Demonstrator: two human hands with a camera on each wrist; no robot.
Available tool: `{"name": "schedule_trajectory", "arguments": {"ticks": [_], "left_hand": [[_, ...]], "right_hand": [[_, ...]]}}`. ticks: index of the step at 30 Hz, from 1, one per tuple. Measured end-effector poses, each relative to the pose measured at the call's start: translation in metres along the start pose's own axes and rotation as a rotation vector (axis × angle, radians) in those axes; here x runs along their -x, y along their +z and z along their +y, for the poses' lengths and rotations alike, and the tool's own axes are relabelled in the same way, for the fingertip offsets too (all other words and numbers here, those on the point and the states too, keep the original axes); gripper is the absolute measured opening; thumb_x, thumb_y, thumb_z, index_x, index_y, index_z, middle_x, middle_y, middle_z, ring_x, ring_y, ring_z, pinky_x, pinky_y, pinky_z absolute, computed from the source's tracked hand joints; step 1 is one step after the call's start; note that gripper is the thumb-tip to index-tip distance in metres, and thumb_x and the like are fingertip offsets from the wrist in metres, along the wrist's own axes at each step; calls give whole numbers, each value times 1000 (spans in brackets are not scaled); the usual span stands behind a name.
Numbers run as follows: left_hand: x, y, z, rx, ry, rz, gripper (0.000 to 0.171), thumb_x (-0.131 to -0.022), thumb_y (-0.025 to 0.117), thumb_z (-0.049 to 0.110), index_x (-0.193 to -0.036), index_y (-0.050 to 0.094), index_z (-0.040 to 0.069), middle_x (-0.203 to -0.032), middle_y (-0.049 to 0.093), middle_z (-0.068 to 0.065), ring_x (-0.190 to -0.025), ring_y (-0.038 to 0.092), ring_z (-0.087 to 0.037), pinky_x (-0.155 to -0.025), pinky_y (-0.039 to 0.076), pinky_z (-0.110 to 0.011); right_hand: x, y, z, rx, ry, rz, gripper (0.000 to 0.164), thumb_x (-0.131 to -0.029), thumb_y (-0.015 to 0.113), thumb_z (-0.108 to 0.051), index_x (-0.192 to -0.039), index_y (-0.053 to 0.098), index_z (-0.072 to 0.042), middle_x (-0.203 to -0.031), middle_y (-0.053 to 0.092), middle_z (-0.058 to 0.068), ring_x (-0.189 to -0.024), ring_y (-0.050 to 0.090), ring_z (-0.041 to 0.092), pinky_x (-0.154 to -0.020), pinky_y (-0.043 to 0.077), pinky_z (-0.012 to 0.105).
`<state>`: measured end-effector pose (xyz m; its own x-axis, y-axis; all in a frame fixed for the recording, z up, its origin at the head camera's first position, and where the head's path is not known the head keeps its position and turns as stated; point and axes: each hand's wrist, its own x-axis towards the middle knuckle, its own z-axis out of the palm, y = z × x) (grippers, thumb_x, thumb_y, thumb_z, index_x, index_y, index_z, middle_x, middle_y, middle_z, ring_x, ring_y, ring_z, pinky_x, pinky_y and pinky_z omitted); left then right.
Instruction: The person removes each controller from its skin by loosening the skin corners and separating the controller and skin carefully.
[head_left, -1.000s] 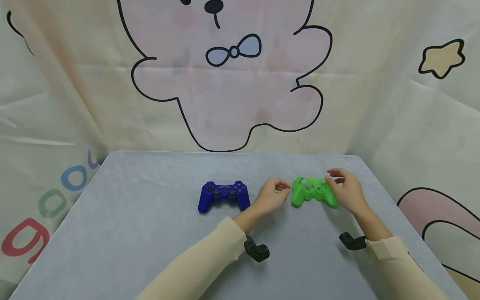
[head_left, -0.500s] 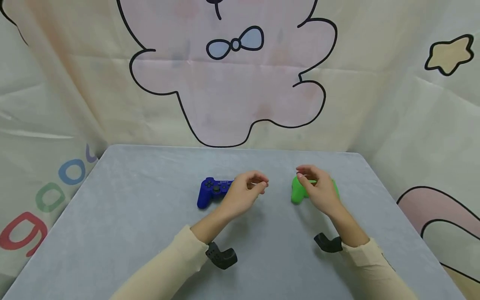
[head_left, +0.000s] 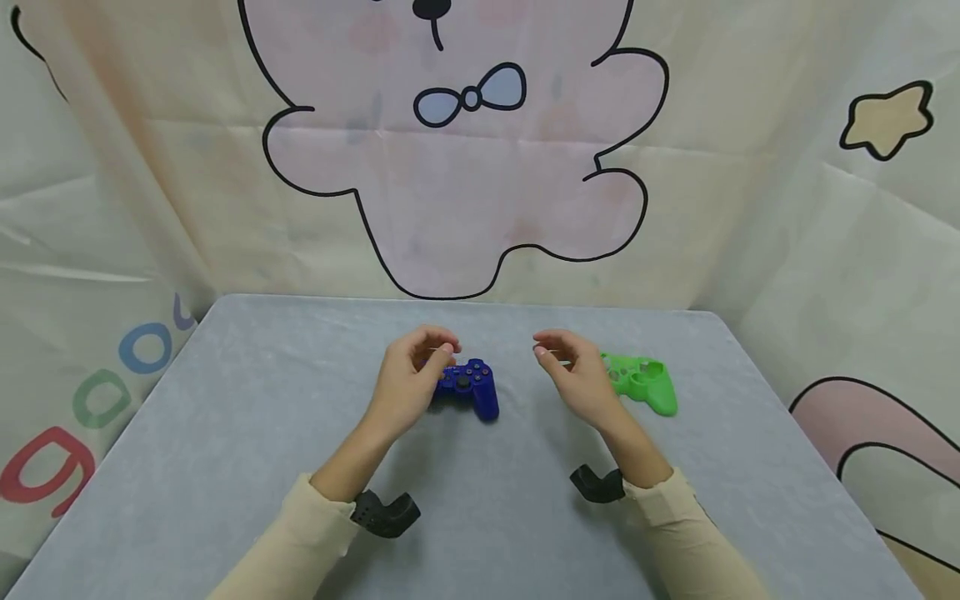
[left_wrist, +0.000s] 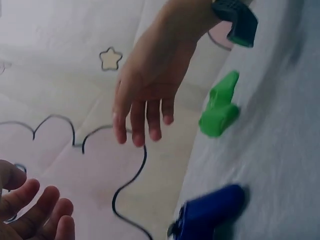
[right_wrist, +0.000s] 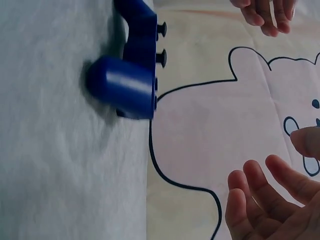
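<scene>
A blue game controller (head_left: 480, 392) lies on the table, its left part hidden behind my left hand (head_left: 408, 375) in the head view. That hand hovers over it with loosely bent fingers and holds nothing. To the right lies a green controller cover (head_left: 647, 385) with round holes. My right hand (head_left: 581, 375) is in the air just left of the cover and overlaps its left end. Its fingers are relaxed around nothing. In the right wrist view the blue controller (right_wrist: 130, 75) rests on the tabletop, apart from the right hand (right_wrist: 275, 205).
The table (head_left: 480, 517) has a pale grey cloth surface. Behind it hangs a curtain (head_left: 480, 183) with a cartoon bear print, and more printed cloth runs along both sides. A black camera mount (head_left: 386, 514) sits on the left wrist, another mount (head_left: 597, 483) on the right.
Both hands have moved left, the left one from between the two objects to over the blue controller, the right one from the green cover's right end past its left end. Both objects stay put.
</scene>
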<state>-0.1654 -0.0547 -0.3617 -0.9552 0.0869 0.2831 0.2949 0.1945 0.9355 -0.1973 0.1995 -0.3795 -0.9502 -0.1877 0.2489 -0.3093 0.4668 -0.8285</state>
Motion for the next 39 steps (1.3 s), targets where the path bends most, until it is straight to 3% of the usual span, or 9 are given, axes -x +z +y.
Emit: {"name": "schedule_trajectory", "arguments": {"ticks": [7, 12, 18, 24, 30, 34, 39], "left_hand": [[6, -34, -23, -159, -76, 43, 16, -104, 56, 13, -109, 69, 5, -108, 71, -17, -99, 70, -34, -79, 54, -29], [5, -47, -36, -197, -94, 36, 19, -105, 55, 14, -111, 68, 2, -112, 70, -23, -100, 70, -37, -84, 54, -35], [4, -53, -45, -257, -157, 22, 20, -104, 55, 13, -113, 67, 1, -117, 69, -21, -107, 67, -36, -93, 53, -46], [7, -58, -56, -297, -250, -26, 28, -104, 53, 15, -126, 62, 0, -131, 62, -23, -119, 62, -39, -98, 51, -51], [7, -58, -71, -345, -269, -67, 39, -104, 55, 18, -140, 53, 4, -140, 56, -25, -123, 59, -42, -100, 49, -55], [9, -59, -76, -323, -316, -119, 44, -105, 52, 21, -147, 47, 8, -147, 49, -27, -129, 55, -45, -102, 48, -57], [7, -58, -73, -294, -332, -168, 46, -106, 51, 22, -150, 43, 10, -150, 44, -29, -132, 52, -48, -97, 52, -53]], "right_hand": [[-6, 35, 0, -100, 15, -56, 27, -103, 59, -18, -124, 66, -2, -118, 70, 21, -101, 68, 37, -78, 53, 28], [-10, 46, 2, -123, -2, -82, 27, -102, 59, -16, -124, 66, -1, -120, 68, 27, -103, 67, 43, -79, 53, 31], [-9, 51, 5, -87, 20, -111, 29, -103, 59, -16, -126, 65, -1, -123, 67, 25, -109, 66, 35, -88, 53, 37], [-8, 57, 10, -30, 60, -140, 33, -101, 60, -16, -132, 61, -4, -121, 67, 19, -108, 65, 34, -86, 55, 40], [-7, 61, 15, 48, 115, -274, 49, -102, 61, -22, -147, 48, -7, -133, 61, 20, -116, 63, 35, -92, 55, 47], [-5, 62, 19, 60, 147, -341, 58, -103, 60, -25, -154, 38, -10, -137, 57, 21, -119, 61, 34, -95, 53, 48], [-2, 61, 20, 40, 174, -360, 62, -103, 59, -24, -157, 32, -14, -140, 55, 23, -120, 61, 37, -95, 53, 50]]}}
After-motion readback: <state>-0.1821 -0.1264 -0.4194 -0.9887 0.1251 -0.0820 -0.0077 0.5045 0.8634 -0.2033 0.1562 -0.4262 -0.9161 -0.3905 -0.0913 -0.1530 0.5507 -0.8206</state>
